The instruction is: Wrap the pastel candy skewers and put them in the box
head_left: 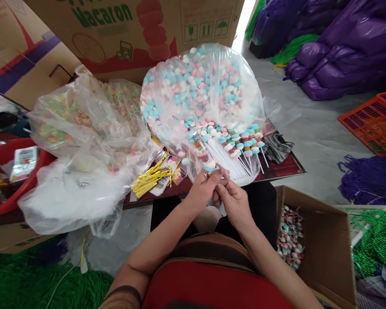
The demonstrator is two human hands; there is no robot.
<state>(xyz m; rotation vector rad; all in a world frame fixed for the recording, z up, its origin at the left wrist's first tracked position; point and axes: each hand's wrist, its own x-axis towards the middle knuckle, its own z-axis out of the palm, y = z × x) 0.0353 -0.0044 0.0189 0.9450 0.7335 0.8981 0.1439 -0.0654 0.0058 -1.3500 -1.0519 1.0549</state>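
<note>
Above my fingers stands a candy skewer (208, 165) in a clear wrapper, its pink, white and blue pieces showing through the film. My left hand (203, 189) is closed around the lower end of this wrapped skewer. Close against it, my right hand (234, 199) pinches at the same spot; whether a tie or the stick lies between its fingers is hidden. Just beyond, white sticks (230, 161) lie side by side, and finished candy skewers (249, 141) rest to their right. Gold twist ties (151, 178) and small printed cards (172, 165) are left of my hands.
A big clear bag of pastel candies (206, 81) sits at the back of the table (286, 165). Bags of orange-green candy (70, 116) and a red basin (43, 171) stand left. An open carton (324, 244) with wrapped candy is at my right, near an orange crate (373, 124).
</note>
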